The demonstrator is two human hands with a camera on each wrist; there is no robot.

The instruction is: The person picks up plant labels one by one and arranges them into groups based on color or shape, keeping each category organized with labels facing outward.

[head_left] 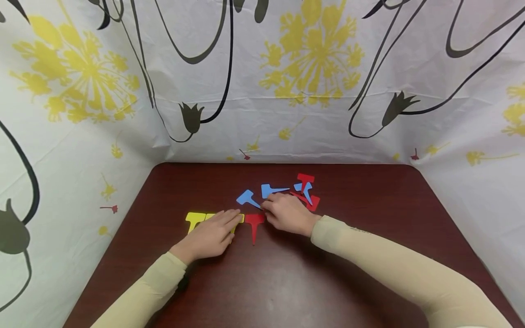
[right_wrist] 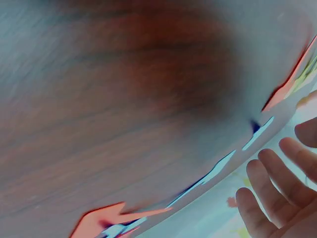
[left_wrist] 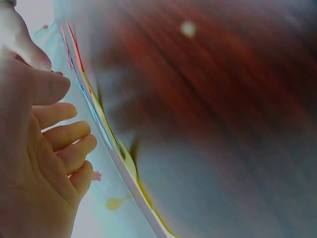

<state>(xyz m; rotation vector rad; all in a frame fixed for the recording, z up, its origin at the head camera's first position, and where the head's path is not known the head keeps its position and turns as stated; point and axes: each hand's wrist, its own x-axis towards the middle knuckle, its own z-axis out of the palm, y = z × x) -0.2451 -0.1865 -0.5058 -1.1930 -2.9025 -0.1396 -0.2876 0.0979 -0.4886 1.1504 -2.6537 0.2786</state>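
T-shaped plant labels lie flat on the table. My left hand (head_left: 210, 237) lies with extended fingers over a row of yellow plant labels (head_left: 194, 217), partly covering them. Just right of that row is a red plant label (head_left: 254, 221), stem pointing towards me. My right hand (head_left: 290, 214) is at this label's right end, fingertips down near the table; whether they touch the label cannot be told. In the right wrist view its fingers (right_wrist: 272, 173) look loosely bent, with nothing visible between them. Beyond it lie two blue plant labels (head_left: 247, 197).
Behind the right hand is a loose pile of red labels (head_left: 314, 203) and blue labels (head_left: 308, 193), some overlapping. The dark brown table (head_left: 270, 291) meets a patterned cloth (head_left: 262, 136) at the back and both sides.
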